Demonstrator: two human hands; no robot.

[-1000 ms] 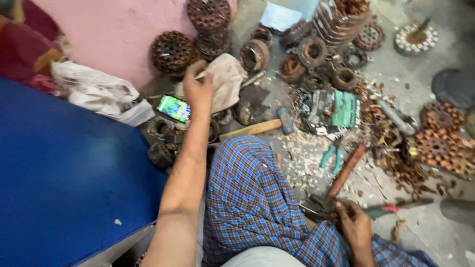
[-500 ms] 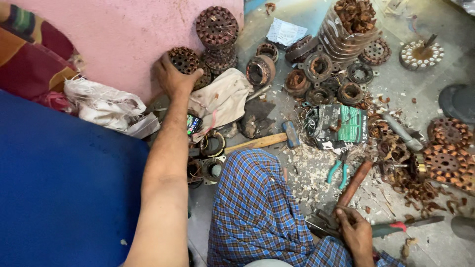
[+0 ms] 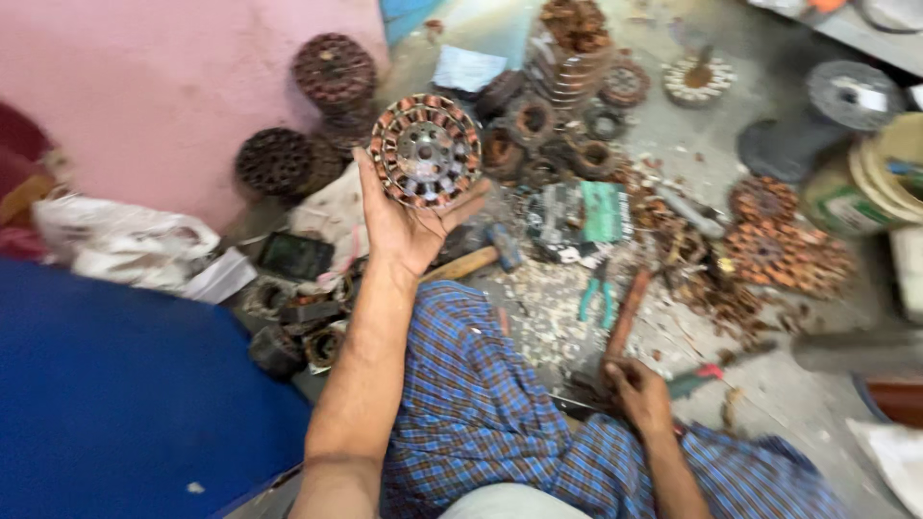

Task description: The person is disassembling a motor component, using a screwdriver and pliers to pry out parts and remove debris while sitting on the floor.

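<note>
Hands apart: the left hand (image 3: 409, 226) cups a round copper-wound motor stator (image 3: 425, 151) raised above the wooden-handled hammer (image 3: 478, 258), while the right hand (image 3: 639, 394), right of that hammer, closes on a rusty metal rod (image 3: 625, 315) beside teal-handled pliers (image 3: 596, 293).

Left hand (image 3: 404, 226) lifts round copper-wound stator (image 3: 425, 150); right hand (image 3: 639, 394) grips wooden handle (image 3: 625, 317).
</note>
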